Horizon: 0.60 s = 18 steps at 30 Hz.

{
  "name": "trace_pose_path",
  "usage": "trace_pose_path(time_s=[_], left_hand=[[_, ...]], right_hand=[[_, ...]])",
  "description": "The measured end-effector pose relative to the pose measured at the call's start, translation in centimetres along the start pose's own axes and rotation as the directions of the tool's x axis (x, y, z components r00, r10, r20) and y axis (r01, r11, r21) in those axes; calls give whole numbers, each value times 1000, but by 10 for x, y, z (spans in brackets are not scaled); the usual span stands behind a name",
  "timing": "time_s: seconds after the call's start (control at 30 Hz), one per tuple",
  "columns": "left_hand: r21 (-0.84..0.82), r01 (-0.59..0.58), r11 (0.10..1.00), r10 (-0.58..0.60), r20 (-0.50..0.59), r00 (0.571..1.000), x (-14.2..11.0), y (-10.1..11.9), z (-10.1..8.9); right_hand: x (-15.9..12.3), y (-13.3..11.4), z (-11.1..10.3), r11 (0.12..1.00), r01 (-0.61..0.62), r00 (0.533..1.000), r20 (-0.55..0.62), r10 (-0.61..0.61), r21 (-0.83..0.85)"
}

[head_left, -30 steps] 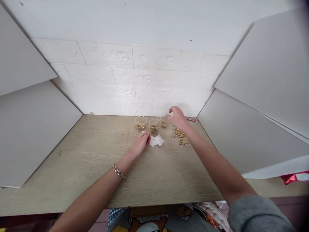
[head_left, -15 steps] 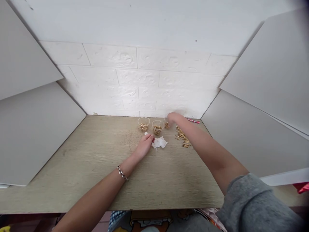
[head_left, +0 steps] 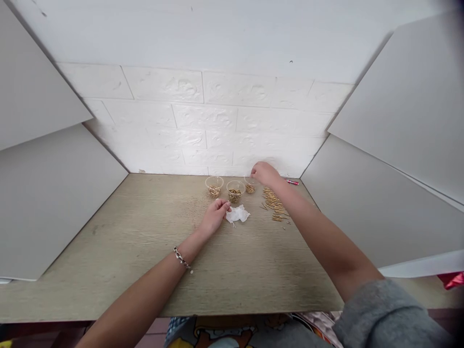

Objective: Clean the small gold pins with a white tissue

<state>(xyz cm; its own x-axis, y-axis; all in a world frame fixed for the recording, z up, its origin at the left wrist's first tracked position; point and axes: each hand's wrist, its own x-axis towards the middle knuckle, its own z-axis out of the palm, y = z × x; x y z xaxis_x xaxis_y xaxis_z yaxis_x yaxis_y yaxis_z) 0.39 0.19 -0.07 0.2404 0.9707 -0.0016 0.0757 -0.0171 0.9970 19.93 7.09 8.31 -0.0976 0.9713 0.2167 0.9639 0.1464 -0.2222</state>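
Note:
Three small clear cups stand in a row near the back wall, each with small gold pieces inside: a left cup (head_left: 213, 186), a middle cup (head_left: 235, 191) and a right cup (head_left: 249, 186). My right hand (head_left: 264, 173) hovers just over the right cup, fingers bunched together and pointing down; what they pinch is too small to see. My left hand (head_left: 213, 216) rests on the table with its fingers curled onto the edge of a crumpled white tissue (head_left: 238, 213). A pile of thin gold rods (head_left: 274, 204) lies right of the cups.
The wooden table (head_left: 145, 241) is boxed in by a white brick wall behind and grey panels (head_left: 54, 193) on both sides. A red pen (head_left: 292, 182) lies by the back right corner. A metal bracelet (head_left: 181, 258) is on my left wrist.
My right hand dipped down to the right cup and has lifted slightly above it. My left hand stayed at the tissue. The camera view shifted a little.

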Motion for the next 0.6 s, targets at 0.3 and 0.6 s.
trace_pose_path(time_s=[0.3,0.6], left_hand=[[-68,11,998,-1,144,990,-1,2,4],[-101,88,991,-66,204,977,-5,-3,7]], right_hand=[[-97,-33,68,306,-201,963,131,234,931],[-103,-44,86,-146,-255,941,280,190,956]])
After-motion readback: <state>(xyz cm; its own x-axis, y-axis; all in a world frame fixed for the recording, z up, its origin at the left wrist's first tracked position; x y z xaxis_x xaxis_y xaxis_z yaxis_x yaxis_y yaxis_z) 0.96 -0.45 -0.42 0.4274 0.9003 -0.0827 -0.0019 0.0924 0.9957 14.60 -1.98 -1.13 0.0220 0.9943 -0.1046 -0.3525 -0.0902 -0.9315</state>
